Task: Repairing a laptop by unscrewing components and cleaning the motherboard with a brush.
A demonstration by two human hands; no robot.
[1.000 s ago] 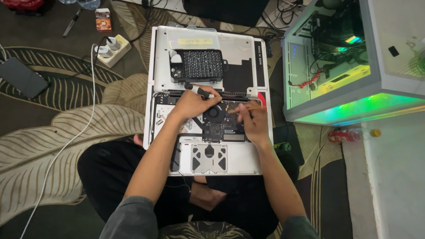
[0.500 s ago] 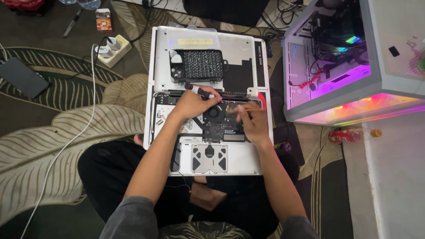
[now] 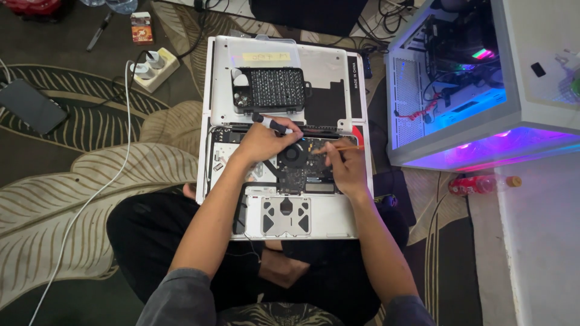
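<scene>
Silver shell: the opened laptop (image 3: 284, 139) lies across your lap on the patterned rug (image 3: 90, 181), bottom cover off, its bare insides facing up at you.
Head view, left hand: your left hand (image 3: 263, 142) is closed around a screwdriver (image 3: 273, 125) with a black and grey handle, tip down near the hinge edge, just beside the fan (image 3: 293, 154).
Head view, right hand: your right hand (image 3: 341, 166) pinches a thin wooden-looking stick (image 3: 338, 149) between the fingers, laid almost flat over the board (image 3: 302, 175); the low angle looks suited to nudging a small part rather than pressing on it, though what its tip touches is too small to tell.
Why so close: both hands meet over the board's upper half, the trackpad plate (image 3: 286, 215) left bare nearer your body.
Container: a black bit case (image 3: 270, 90) sits open on the removed white cover (image 3: 329, 78), well within your left hand's reach; it holds a dense grid of bits, with a few pale pieces in its left compartment.
Around you: a white power strip (image 3: 154, 67) with plugs in it up left, a dark tablet (image 3: 31, 105) at the far left, a glass-sided desktop computer (image 3: 471, 84) glowing blue and purple on the right, and a red bottle (image 3: 480, 184) lying on its side beside it.
</scene>
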